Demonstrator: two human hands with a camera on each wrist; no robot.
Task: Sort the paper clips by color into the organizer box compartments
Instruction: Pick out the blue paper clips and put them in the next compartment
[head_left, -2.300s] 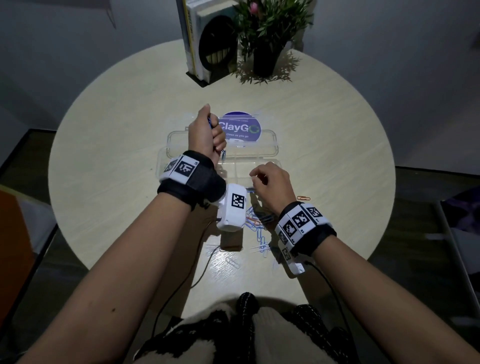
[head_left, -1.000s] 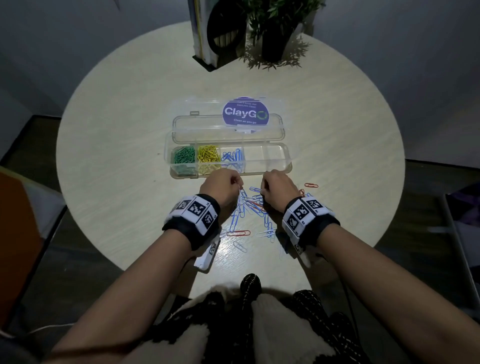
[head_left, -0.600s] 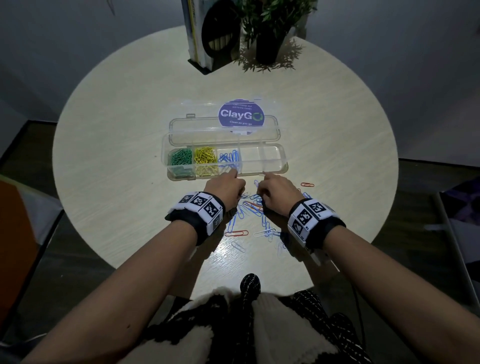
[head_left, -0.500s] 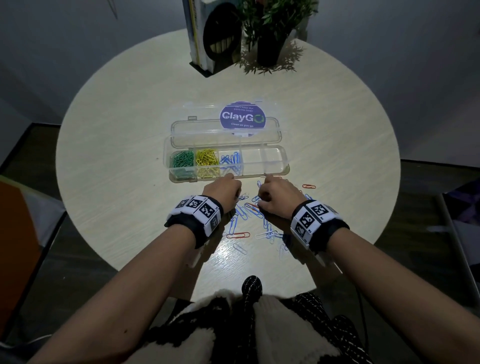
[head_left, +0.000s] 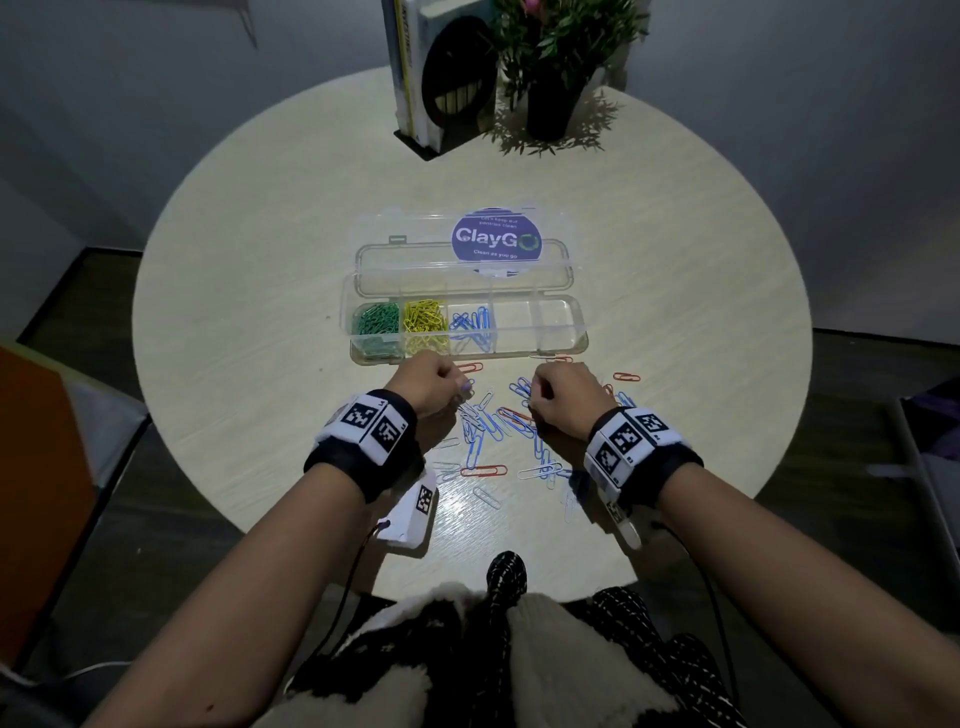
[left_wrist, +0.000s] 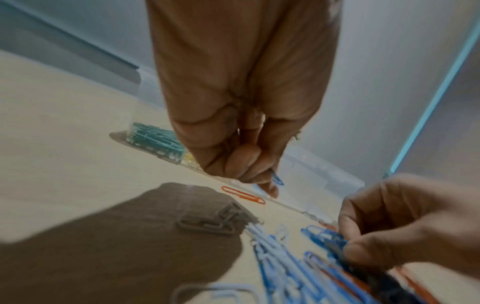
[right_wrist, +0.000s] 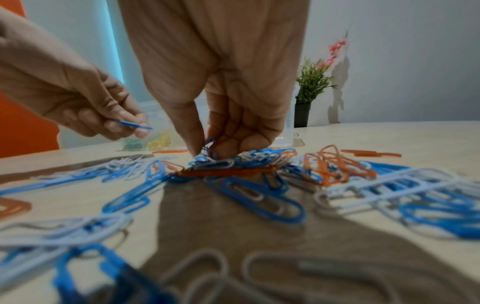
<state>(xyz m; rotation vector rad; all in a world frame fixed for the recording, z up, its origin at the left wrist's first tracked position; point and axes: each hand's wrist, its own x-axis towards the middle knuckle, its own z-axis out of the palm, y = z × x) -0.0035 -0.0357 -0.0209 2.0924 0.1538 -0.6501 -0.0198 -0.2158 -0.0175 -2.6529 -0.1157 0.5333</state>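
Blue plastic paper clips (right_wrist: 259, 197) are being pinched by both hands: one by the left hand (head_left: 431, 384), several from the loose blue, white and orange pile (head_left: 498, 436) by the right hand (head_left: 566, 395). The clear plastic organizer box (head_left: 566, 340) is lying open on the round pale counter (head_left: 260, 312) just beyond, green, yellow and blue clips being held in three compartments.

Left wrist band (head_left: 361, 441): black strap, white panels with black square code markers.
Right wrist band (head_left: 636, 451): the same build.
Left wrist camera (head_left: 413, 514): white housing, one code marker, thin black cable (head_left: 343, 597).
Forearms: bare, no sleeves.
Left thumbnail (head_left: 466, 386): pale purple polish.
Garment (head_left: 467, 649): black and cream knit.
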